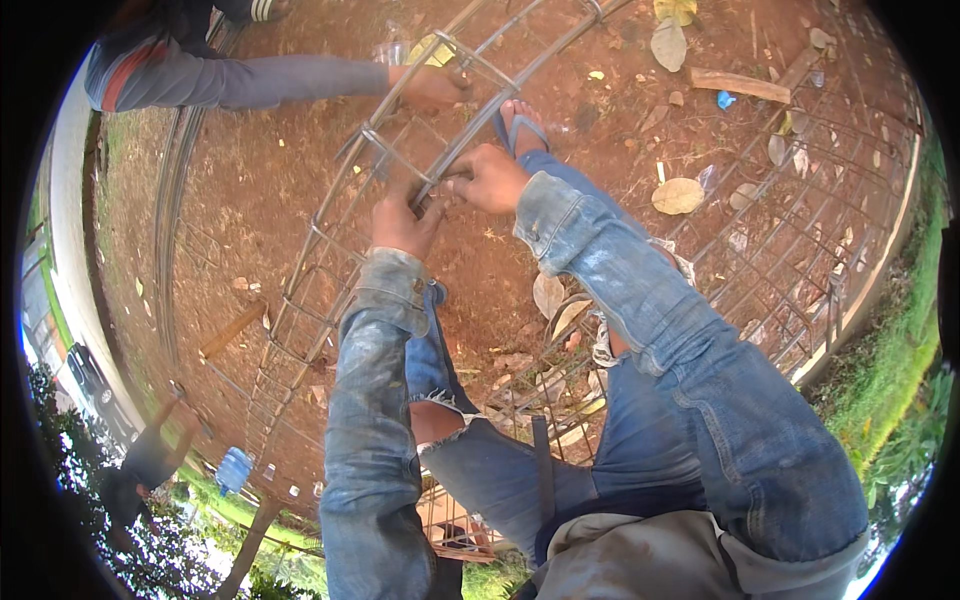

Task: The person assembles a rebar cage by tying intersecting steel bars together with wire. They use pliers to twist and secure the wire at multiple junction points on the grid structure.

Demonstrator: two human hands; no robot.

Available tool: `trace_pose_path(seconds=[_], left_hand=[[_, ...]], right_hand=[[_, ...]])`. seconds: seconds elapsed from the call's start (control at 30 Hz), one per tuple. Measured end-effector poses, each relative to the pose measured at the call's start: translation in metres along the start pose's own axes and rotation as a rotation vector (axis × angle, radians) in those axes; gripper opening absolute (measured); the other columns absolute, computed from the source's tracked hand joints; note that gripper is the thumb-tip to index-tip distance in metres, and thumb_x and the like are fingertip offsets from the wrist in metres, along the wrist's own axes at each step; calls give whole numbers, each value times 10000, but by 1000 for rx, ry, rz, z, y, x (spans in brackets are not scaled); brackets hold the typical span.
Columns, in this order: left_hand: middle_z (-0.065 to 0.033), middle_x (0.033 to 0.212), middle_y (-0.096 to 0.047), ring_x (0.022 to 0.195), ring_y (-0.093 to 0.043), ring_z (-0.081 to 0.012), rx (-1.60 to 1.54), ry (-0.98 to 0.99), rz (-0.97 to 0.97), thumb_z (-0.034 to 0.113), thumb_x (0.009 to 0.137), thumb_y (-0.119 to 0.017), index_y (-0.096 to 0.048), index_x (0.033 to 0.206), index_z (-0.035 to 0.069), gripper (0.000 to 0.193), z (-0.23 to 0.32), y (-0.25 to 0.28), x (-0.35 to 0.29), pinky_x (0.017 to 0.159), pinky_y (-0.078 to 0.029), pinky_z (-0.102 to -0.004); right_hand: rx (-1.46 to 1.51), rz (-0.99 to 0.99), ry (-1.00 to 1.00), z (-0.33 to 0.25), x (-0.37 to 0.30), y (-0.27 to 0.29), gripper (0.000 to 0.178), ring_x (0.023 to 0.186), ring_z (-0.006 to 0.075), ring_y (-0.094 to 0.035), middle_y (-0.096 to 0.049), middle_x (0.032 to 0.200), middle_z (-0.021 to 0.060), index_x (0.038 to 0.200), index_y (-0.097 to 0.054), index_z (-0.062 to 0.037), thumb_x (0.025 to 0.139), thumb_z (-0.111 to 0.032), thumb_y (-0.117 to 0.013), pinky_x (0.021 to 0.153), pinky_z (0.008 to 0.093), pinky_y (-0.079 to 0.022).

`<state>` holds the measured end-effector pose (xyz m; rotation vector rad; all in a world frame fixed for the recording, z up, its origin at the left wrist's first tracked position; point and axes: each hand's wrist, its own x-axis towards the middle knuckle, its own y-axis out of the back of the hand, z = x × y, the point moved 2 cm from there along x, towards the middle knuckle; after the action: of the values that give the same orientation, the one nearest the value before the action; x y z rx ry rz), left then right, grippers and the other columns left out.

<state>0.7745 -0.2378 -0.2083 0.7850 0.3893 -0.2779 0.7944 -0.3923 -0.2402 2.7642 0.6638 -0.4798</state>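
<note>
A long rebar cage (517, 85) of steel bars and square stirrups runs diagonally from the lower left to the top, in front of me. My left hand (406, 224) is closed around its near bar, by a stirrup corner. Just right of it, my right hand (494, 180) is closed with the fingertips pinched together at the same bar. Anything thin between those fingertips is too small to make out. Across the cage, a co-worker's hand (437, 87) reaches in from the upper left and touches the bars.
My sandalled foot (522, 125) rests on reddish soil beyond my hands. A steel mesh (790, 220) lies at the right. Dry leaves (678, 196) and wood pieces (740, 84) are scattered about. Long bars (170, 230) stretch along the left; another person (150, 460) is at lower left.
</note>
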Motion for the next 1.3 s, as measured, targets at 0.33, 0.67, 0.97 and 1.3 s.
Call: trace_pose_path(seconds=[0.33,0.67,0.97,1.3], left_hand=[[-197,657,-590,657,-581,-383,467,61,271,329,767,-571,-581,791,50,279,-3,-20,10,590,-462,-462],[-139,811,-632,719,-605,-244,-282,90,-33,219,763,-552,-622,901,-11,277,-26,-16,27,659,-453,-334],[-98,847,-617,727,-570,-139,-558,481,-54,74,738,-610,-600,948,-50,244,-3,3,48,601,-437,-258],[-115,857,-602,767,-579,-170,-851,287,149,46,777,-587,-562,990,-82,250,-18,-3,38,650,-469,-254]], right_hand=[[-288,117,149,-14,-6,4,195,664,349,-565,-568,699,200,849,-642,-61,688,-111,-543,611,395,-451],[-434,34,171,-12,0,5,167,670,358,-567,-571,671,189,790,-640,-92,701,-158,-515,620,427,-449],[-560,-79,114,-24,-3,16,195,753,341,-587,-602,745,178,801,-645,-107,693,-191,-506,692,436,-461],[-492,-36,185,-23,-2,17,185,691,366,-568,-579,686,193,829,-618,-92,688,-170,-528,630,443,-453]])
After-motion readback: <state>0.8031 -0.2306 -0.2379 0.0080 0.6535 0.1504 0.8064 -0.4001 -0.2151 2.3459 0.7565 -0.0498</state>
